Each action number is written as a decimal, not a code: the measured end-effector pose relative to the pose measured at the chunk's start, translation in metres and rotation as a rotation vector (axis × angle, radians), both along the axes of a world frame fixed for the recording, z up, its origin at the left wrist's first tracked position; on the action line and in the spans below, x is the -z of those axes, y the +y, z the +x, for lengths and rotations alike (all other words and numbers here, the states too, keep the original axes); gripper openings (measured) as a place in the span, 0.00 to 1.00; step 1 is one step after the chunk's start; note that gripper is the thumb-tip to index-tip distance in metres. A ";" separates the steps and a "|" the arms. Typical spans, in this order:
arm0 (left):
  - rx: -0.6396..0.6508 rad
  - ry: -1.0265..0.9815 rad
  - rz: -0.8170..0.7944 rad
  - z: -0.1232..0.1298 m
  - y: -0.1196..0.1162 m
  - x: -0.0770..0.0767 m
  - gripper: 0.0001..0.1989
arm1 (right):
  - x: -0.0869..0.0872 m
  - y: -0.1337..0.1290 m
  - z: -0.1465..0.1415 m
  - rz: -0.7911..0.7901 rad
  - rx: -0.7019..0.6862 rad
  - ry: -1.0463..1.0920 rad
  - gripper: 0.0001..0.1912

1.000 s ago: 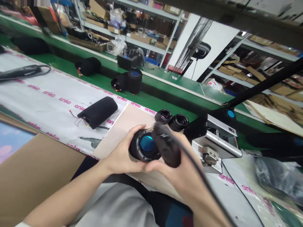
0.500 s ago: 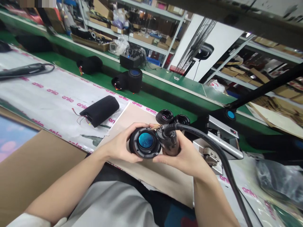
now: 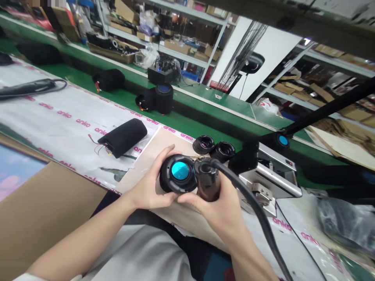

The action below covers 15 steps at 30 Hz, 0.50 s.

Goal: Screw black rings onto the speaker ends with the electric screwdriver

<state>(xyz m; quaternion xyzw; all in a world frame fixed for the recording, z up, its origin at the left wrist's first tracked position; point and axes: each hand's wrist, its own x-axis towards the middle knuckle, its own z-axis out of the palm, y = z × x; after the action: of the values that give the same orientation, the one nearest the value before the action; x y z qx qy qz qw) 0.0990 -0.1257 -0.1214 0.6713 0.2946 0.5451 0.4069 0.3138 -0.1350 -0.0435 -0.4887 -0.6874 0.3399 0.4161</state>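
Observation:
My left hand (image 3: 152, 187) is curled around a black round speaker-like unit (image 3: 165, 179) with a shiny blue disc on its top. My right hand (image 3: 224, 203) grips a dark, corded cylindrical hand tool (image 3: 208, 181), upright right beside the unit. From the tool's top a thick black cable (image 3: 252, 199) curves down to the right. My right thumb reaches across to the unit's near side; the tool's lower end is hidden. Just beyond my hands are two black ring-shaped parts (image 3: 203, 144) on the beige board (image 3: 155, 144).
A silver metal device (image 3: 278, 168) stands to the right. On the left, a black fabric-covered piece (image 3: 124, 136) with loose wires lies on the printed sheet (image 3: 64, 117). Further black units (image 3: 164, 97) sit on the green conveyor belt (image 3: 193, 117). Shelves (image 3: 181, 52) with boxes are behind.
The tool and my right hand have shifted slightly down and left, closer against the unit. The cable has swung left. The unit has tilted a little, and its blue disc looks brighter.

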 end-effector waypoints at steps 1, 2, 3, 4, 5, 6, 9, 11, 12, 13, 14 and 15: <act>0.002 -0.018 0.016 0.002 -0.001 0.002 0.57 | 0.001 0.001 0.001 0.017 -0.021 0.005 0.40; 0.006 -0.029 0.021 0.003 -0.002 0.003 0.58 | 0.000 0.003 0.004 0.030 -0.055 0.025 0.42; 0.012 -0.037 0.018 0.004 -0.003 0.003 0.58 | -0.001 0.007 0.007 0.036 -0.107 0.045 0.43; 0.020 -0.042 0.008 0.004 -0.004 0.003 0.58 | -0.002 0.012 0.011 0.034 -0.172 0.054 0.45; 0.028 -0.043 -0.005 0.004 -0.004 0.003 0.59 | -0.004 0.016 0.014 0.027 -0.242 0.040 0.47; 0.034 -0.040 -0.020 0.003 -0.005 0.002 0.59 | -0.005 0.020 0.017 0.022 -0.306 0.006 0.47; 0.038 -0.026 -0.055 0.001 -0.006 0.000 0.59 | -0.007 0.027 0.020 0.042 -0.408 -0.078 0.45; 0.044 -0.018 -0.084 0.001 -0.007 -0.003 0.60 | -0.007 0.026 0.018 0.042 -0.420 -0.046 0.45; 0.046 -0.013 -0.109 0.002 -0.008 -0.005 0.61 | -0.006 0.024 0.017 0.036 -0.408 -0.013 0.44; 0.040 -0.009 -0.143 0.003 -0.009 -0.007 0.63 | -0.007 0.023 0.016 0.028 -0.388 0.021 0.44; 0.024 -0.003 -0.186 0.005 -0.009 -0.009 0.65 | -0.007 0.022 0.015 0.032 -0.360 0.072 0.42; 0.001 0.003 -0.233 0.006 -0.010 -0.012 0.67 | -0.009 0.022 0.014 0.054 -0.326 0.137 0.40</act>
<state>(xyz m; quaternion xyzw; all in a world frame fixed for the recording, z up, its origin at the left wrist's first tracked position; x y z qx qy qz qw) 0.1047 -0.1353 -0.1095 0.6205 0.3564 0.5059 0.4818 0.3279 -0.1132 -0.0348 -0.3353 -0.7363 0.4169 0.4143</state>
